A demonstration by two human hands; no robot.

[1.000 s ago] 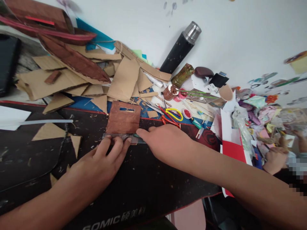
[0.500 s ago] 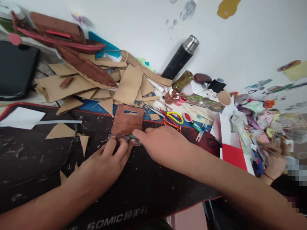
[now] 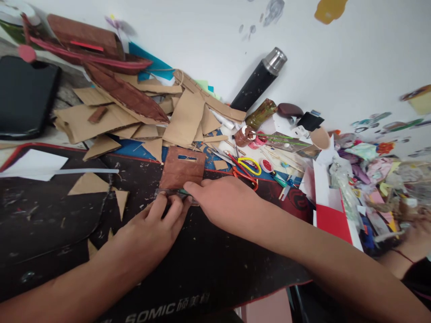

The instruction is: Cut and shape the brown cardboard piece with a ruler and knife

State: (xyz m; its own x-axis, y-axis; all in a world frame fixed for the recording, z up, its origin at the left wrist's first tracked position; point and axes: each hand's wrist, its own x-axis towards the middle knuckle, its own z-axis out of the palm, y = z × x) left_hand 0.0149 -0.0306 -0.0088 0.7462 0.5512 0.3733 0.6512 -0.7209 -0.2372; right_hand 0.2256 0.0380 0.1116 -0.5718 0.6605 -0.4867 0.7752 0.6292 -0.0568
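A brown painted rectangular piece [image 3: 183, 168] with a narrow slot near its top lies on the black mat [image 3: 215, 255]. Along its lower edge rests a clear strip, pressed down by the bent fingers of my left hand [image 3: 158, 224]. From the right, my right hand [image 3: 225, 197] is closed on a slim green tool [image 3: 182, 191], its thumb on top and the tool's tip between both hands at the strip. The rest of the tool is hidden by the fingers.
Cardboard scraps [image 3: 185, 116] and a brown model boat [image 3: 90, 54] lie at the back left. Behind are a black thermos [image 3: 257, 83] and yellow-handled scissors [image 3: 249, 166]. A red and white box [image 3: 332, 220] stands right, near another person's hand [image 3: 412, 242].
The view has shifted slightly, so most things appear a little further right. My right thumb has moved slightly left along the strip. The other person's hand has moved right.
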